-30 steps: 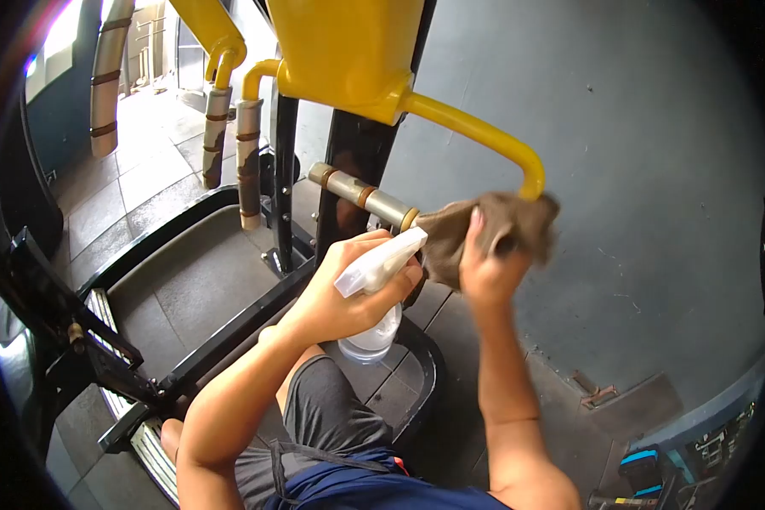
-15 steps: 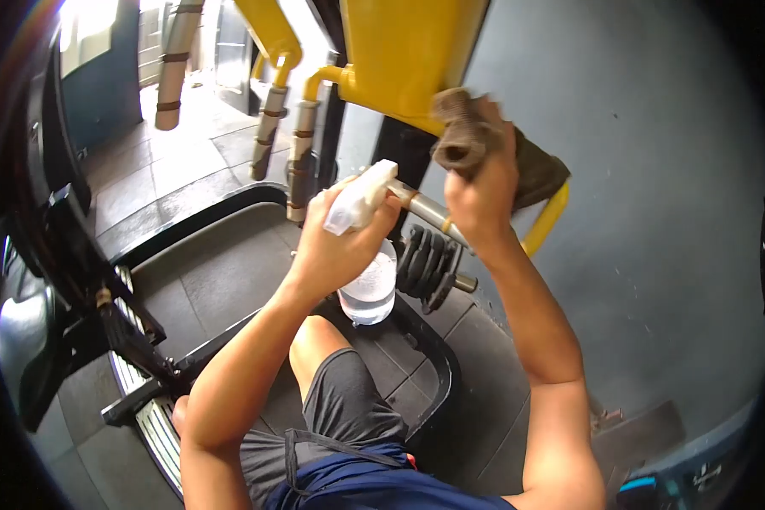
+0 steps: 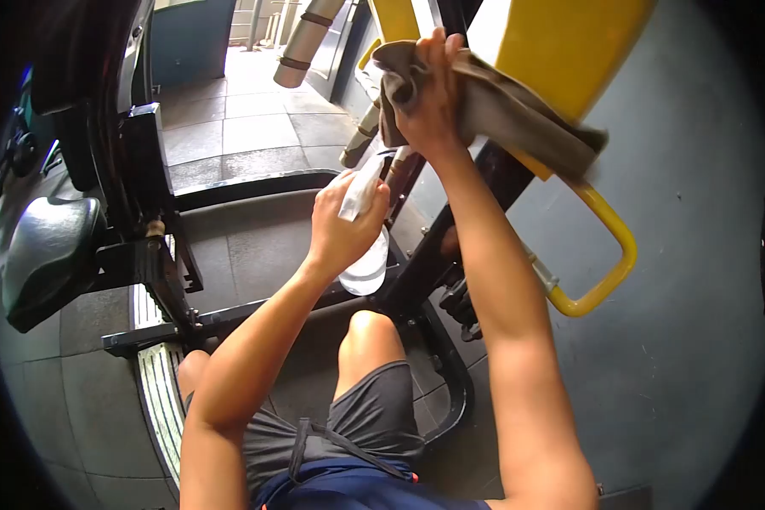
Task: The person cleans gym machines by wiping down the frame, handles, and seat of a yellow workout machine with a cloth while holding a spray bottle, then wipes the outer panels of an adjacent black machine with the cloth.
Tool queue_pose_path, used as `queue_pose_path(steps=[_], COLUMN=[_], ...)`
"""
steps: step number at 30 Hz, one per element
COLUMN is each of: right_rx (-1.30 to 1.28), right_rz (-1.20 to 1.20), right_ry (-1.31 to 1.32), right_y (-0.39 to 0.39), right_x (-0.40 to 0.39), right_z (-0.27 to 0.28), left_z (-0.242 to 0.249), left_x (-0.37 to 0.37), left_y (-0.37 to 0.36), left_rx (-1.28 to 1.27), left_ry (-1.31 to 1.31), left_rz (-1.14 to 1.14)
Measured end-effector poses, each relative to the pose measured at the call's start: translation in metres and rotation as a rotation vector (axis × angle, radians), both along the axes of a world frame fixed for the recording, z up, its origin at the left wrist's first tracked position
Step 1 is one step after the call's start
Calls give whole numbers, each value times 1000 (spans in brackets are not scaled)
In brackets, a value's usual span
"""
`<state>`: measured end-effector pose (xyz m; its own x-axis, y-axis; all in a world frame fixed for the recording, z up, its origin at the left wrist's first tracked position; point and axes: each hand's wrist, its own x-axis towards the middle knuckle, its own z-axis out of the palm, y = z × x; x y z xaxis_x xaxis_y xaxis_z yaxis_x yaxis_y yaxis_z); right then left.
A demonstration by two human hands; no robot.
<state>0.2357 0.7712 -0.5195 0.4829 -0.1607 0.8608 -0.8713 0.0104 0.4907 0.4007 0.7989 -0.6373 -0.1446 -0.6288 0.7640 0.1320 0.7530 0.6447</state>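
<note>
Wrapped round the neck of a clear spray bottle (image 3: 367, 270) with a white trigger head, my left hand (image 3: 342, 219) is closed in front of me. The bottle hangs upright below the fist. Higher up, my right hand (image 3: 433, 110) is closed on a brown cloth (image 3: 518, 119), which trails off to the right in a slight blur. Behind the cloth stands the yellow panel (image 3: 565, 55) of a gym machine, and the cloth overlaps its left and lower part in this view. A yellow bent handle (image 3: 625, 242) sticks out below the panel.
A black floor frame (image 3: 255, 180) curves round in front of me. To the left is a black padded seat (image 3: 51, 255) on a post. A taped grip bar (image 3: 304, 47) hangs at the top. The grey wall (image 3: 697, 340) stands close on the right.
My right hand has moved left and up with the cloth, which is now spread wider. The view has turned to the right. My left hand still holds the bottle.
</note>
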Motion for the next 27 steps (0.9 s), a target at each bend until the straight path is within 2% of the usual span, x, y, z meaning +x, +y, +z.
queue_pose_path(steps=[1, 3, 5, 6, 8, 10, 12, 13, 14, 15, 17, 19, 23, 24, 25, 26, 27], right_rx=[-40, 140, 230, 184, 381, 529, 271, 97, -24, 69, 184, 192, 284, 289, 264, 242, 193], right_rz=[-141, 221, -24, 24, 79, -87, 208, 693, 973, 868, 211, 229, 398, 442, 461, 473, 471], right_ry=[35, -239, -562, -441, -719, -776, -995, -1522, -1913, -1705, -1072, -942, -968, -964, -945, -931, -911], right_y=[-22, -62, -33, -12, 10, 23, 19, 3, -6, -59, -38, -59, -96, -101, -105, -109, -115], right_x=[-4, -22, 13, 20, 25, 21, 9, 21, 13, -42, -34, -38, -44, -45, -44, -44, -43], right_z=[-10, -37, -77, -95, -140, -182, -239, -251, -252, -302, -217, -158, -76, -72, -79, -94, -117], left_z=[-4, -16, -24, -30, -36, -49, -62, -66, -68, -64, -47, -29, 15, 26, 38, 41, 45], left_x=[7, 28, 49, 57, 69, 77, 75, 73, 70, 66, 57, 50, 37, 29, 21, 8, -6], left_y=[-3, -7, -6, -8, -5, -6, -10, -13, -14, -15, -18, -27, -54, -63, -73, -89, -107], left_rx=[-4, -5, 59, 50, 61, 79, 123, 145, 171, 171, 169, 106, -34, -120, 11, -90, -83], left_ry=[-13, -41, -72, -122, -187, -186, -178, -177, -180, -207, -261, -286, -347, -332, -342, -336, -339], left_rz=[0, 16, -7, 9, 57, 69, 61, 56, 48, 39, 18, 3, -55, -8, -62, -5, 15])
